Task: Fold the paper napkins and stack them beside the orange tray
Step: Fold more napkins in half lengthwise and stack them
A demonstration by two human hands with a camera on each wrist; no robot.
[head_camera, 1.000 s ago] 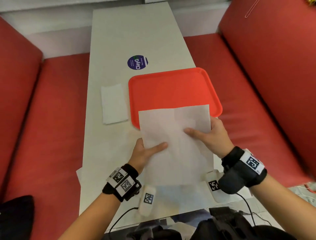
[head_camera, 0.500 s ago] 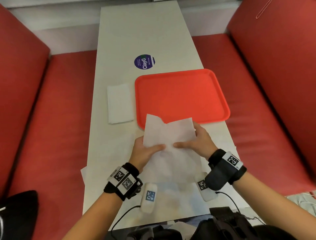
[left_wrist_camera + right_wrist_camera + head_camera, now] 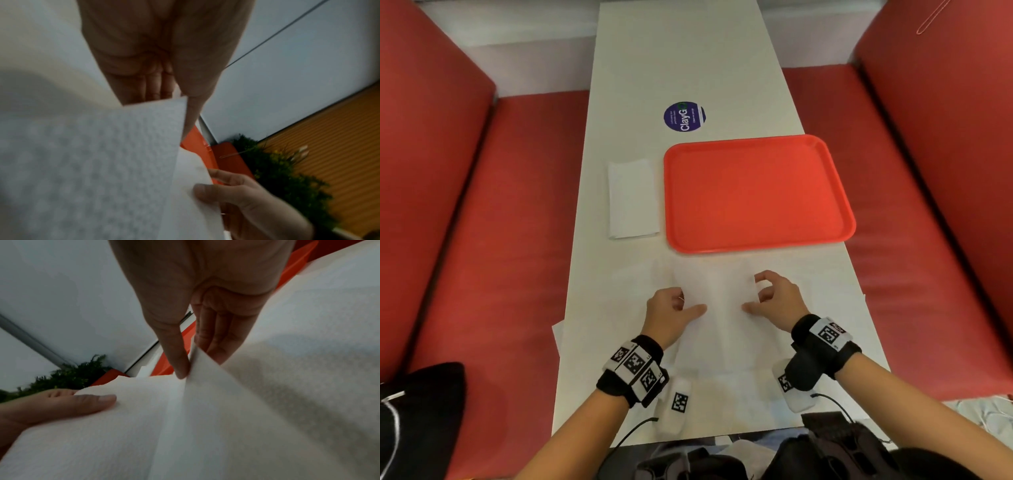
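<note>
A white paper napkin [image 3: 720,308] hangs low over the white table between my two hands, just in front of the orange tray [image 3: 756,192]. My left hand [image 3: 690,303] pinches its left side between thumb and fingers, as the left wrist view shows on the napkin [image 3: 92,162]. My right hand [image 3: 753,294] pinches its right side; in the right wrist view the thumb and fingers of that hand [image 3: 195,360] grip a raised fold of the napkin [image 3: 205,418]. One folded napkin [image 3: 631,198] lies left of the tray.
More flat white napkins lie under my hands, with corners showing over the left table edge [image 3: 556,332] and near the right edge [image 3: 859,294]. A round purple sticker [image 3: 684,116] is beyond the tray. Red bench seats [image 3: 500,240] flank the narrow table.
The napkin was held spread out over the tray's near edge. Both hands have drawn closer together and brought it down toward me, clear of the tray, narrower than before.
</note>
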